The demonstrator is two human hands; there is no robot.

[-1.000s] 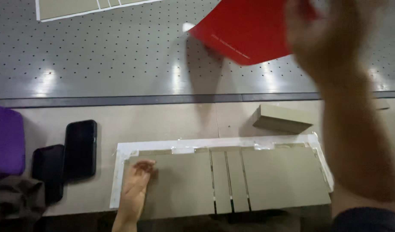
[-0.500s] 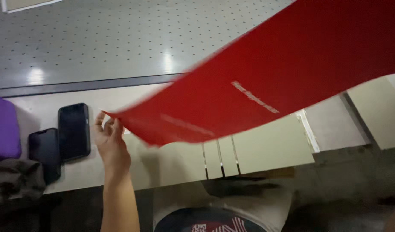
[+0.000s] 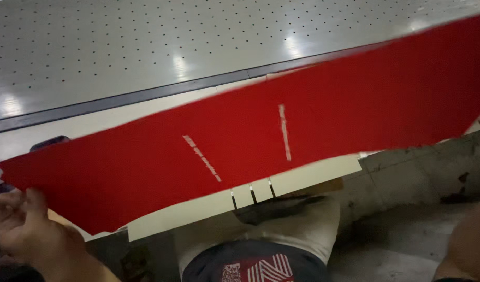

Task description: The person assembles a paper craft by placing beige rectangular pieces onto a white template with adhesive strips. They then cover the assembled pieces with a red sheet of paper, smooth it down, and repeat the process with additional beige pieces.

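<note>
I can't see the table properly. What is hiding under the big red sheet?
Under the red sheet a pale slotted board pokes out, and a dark phone corner. The rest is covered. The left hand holds the sheet's corner.

a broad grey table top (image 3: pixel 120 47) dotted with rows of small holes fills the far side, with soft glares of overhead light on it. a dark strip (image 3: pixel 146 94) edges it. below lies a stained, worn concrete floor (image 3: pixel 407 209).

sheet (image 3: pixel 302 136) over board (image 3: pixel 302 180), table (image 3: pixel 146 47) behind
</note>
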